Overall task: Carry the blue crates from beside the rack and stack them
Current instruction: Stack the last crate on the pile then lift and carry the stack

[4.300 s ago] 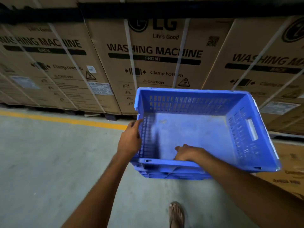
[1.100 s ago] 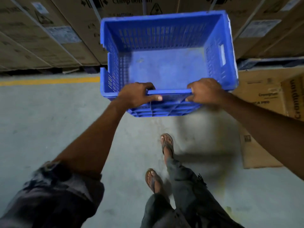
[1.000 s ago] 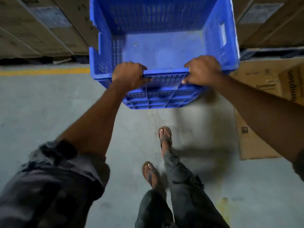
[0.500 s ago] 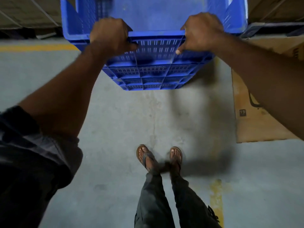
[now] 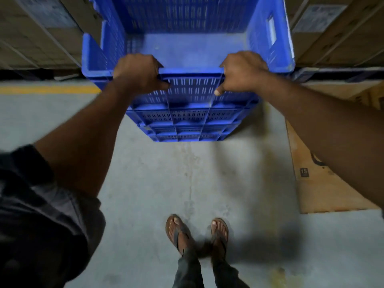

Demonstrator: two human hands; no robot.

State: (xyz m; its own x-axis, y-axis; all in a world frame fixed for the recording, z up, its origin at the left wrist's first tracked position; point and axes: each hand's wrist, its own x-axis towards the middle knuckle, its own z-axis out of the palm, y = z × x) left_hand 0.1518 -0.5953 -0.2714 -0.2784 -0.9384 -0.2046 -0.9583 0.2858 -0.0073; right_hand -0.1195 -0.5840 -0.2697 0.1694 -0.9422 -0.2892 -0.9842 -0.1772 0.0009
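An empty blue crate (image 5: 191, 44) with slotted walls fills the upper middle of the head view. Its near wall shows stacked ribbed layers (image 5: 187, 121) reaching down to the concrete floor; I cannot tell whether these are more crates nested under it. My left hand (image 5: 138, 73) grips the near rim at its left part. My right hand (image 5: 242, 72) grips the same rim at its right part, thumb pressed on the wall's outside.
Large strapped cardboard boxes (image 5: 35, 32) stand behind the crate on both sides. A yellow floor line (image 5: 47, 89) runs at the left. Flat cardboard (image 5: 324, 183) lies on the floor at the right. My sandalled feet (image 5: 197, 233) stand together just behind the crate.
The crate has come down from carried height to near the floor in front of me. My feet have stopped side by side. Both hands keep their grip on the near rim.
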